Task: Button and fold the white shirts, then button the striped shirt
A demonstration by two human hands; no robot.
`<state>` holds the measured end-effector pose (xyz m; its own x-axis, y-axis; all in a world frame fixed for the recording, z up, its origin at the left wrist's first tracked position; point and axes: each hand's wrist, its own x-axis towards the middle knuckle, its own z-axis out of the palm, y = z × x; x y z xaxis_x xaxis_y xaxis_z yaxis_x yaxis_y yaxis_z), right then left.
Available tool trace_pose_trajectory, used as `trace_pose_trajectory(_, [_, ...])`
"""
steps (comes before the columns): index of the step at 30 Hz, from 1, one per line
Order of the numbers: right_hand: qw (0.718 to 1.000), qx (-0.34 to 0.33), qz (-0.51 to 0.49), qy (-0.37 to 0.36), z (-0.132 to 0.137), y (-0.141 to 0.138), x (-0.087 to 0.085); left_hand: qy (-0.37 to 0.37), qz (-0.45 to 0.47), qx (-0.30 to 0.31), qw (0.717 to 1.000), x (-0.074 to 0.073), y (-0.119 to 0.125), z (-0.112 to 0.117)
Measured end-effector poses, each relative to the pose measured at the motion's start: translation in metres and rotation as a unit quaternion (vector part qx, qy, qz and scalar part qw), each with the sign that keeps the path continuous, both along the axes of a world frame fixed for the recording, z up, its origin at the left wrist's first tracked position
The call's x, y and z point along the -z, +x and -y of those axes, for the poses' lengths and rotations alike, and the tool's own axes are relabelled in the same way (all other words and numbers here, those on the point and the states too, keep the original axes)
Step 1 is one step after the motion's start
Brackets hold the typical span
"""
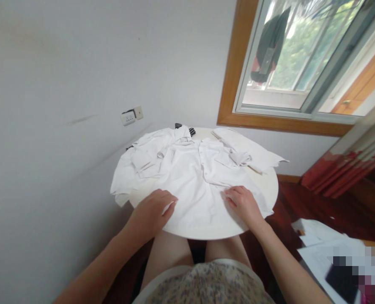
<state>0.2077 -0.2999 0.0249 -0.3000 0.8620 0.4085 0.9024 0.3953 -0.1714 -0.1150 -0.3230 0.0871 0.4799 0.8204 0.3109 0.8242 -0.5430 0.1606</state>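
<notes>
Near the middle of the round white surface [203,234], a white, button-front cloth shirt [190,185] lies spread out before me, collar end toward the far edge and hem by the near edge. Its thin fabric is matte and plain, with soft creases running down the body. The narrow front strip [203,166] carries small pale buttons, and the panel to the right of it is rumpled, with a fold slanting away toward the right edge. Beyond that panel, a bunched white sleeve end [242,158] sits crumpled.

My left hand [154,207] is at the near-left edge, by the shirt's lower side, with thumb and forefinger close together; I can't tell whether they pinch the cloth or only rest against it. My right hand [242,204] lies over the lower right part of the shirt, toward the near-right edge, its fingers loosely bent and released, touching the fabric without clasping it.

Along the left edge is a heap of wrinkled white clothing [149,147], partly hanging over, with a black-and-white striped strip of cloth [192,131] beside it at the far edge. A flat, folded white garment [253,145] stretches from the far edge to the right edge.
</notes>
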Motion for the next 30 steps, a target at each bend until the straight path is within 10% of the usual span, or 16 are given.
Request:
trace_pose_trajectory(8, [0.998, 0.009, 0.058, -0.005, -0.018, -0.008, -0.001, -0.039, -0.086, 0.183, 0.979, 0.007, 0.081, -0.020])
trace_pose_trajectory(20, [0.964, -0.106, -0.245, -0.018, 0.007, 0.017, -0.051, 0.026, -0.135, 0.184, 0.973, 0.043, 0.068, -0.015])
trace_pose_trajectory(30, [0.970, -0.189, -0.099, -0.119, 0.036, 0.014, -0.028, 0.047, -0.049, 0.176, 0.982, 0.035, 0.055, -0.009])
